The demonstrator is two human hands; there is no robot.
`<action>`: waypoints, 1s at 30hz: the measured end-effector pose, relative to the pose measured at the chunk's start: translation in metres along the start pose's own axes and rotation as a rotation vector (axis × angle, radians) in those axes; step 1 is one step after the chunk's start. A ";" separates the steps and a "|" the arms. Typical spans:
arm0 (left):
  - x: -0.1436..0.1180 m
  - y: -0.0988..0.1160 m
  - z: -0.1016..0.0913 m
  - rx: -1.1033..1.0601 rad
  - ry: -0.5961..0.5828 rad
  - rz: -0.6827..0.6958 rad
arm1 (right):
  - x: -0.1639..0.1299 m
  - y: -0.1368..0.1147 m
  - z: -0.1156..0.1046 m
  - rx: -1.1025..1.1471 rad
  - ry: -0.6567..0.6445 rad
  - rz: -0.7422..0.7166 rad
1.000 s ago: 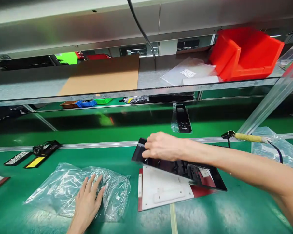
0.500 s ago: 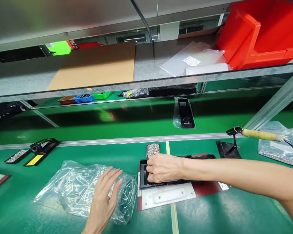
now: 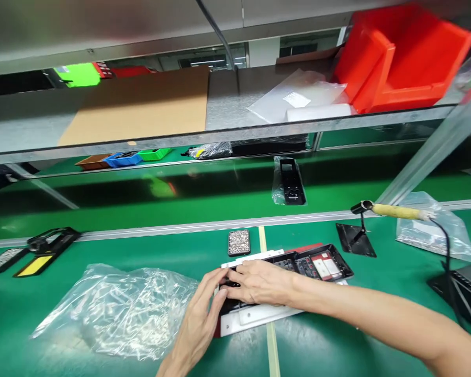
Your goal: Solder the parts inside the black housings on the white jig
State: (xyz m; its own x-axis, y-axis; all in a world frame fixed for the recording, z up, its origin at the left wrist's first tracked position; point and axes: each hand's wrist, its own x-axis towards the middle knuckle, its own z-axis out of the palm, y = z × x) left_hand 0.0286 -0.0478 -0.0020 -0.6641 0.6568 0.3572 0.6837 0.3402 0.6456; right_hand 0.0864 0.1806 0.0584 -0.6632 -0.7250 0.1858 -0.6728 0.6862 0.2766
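A long black plastic housing (image 3: pixel 309 267) lies on a white and dark red fixture (image 3: pixel 267 314); dark parts and white pieces show in its right half. My right hand (image 3: pixel 255 283) lies over the housing's left part, its fingers bent down onto it. At the left end, my left hand (image 3: pixel 202 311) has fingers and thumb around the housing's end, close to the right fingertips. What lies beneath the fingers is hidden. A crumpled clear plastic bag (image 3: pixel 133 309) is left of my left hand.
Behind the fixture sits a small speckled sponge-like block (image 3: pixel 238 243). A yellow-handled soldering iron (image 3: pixel 396 211) rests in its stand (image 3: pixel 355 238) at the right. Farther back lies a black panel (image 3: pixel 292 183). A shelf (image 3: pixel 227 110) with a red bin (image 3: pixel 400 63) crosses above.
My left hand has moved right, from above the bag to the housing's end. The housing now lies flatter on the fixture, its inside showing. My right hand's fingers have spread a little.
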 end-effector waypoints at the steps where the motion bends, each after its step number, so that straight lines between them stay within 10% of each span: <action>1: 0.000 -0.002 0.001 0.010 -0.012 -0.001 | -0.009 -0.003 -0.003 0.004 0.002 0.040; 11: 0.009 0.003 0.015 0.167 -0.103 0.126 | -0.164 -0.019 0.027 0.071 0.280 0.870; 20: 0.041 0.027 -0.014 0.150 -0.228 0.066 | -0.198 -0.032 0.062 -0.021 0.279 0.759; 30: 0.139 -0.037 0.026 0.224 -0.214 -0.047 | -0.197 -0.025 0.047 -0.014 0.404 0.700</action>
State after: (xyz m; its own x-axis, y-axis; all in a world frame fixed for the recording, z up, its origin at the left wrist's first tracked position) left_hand -0.0812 0.0487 0.0064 -0.6342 0.7553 0.1654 0.7192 0.4978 0.4847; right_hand 0.2187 0.3095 -0.0292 -0.7575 -0.0941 0.6460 -0.1393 0.9901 -0.0190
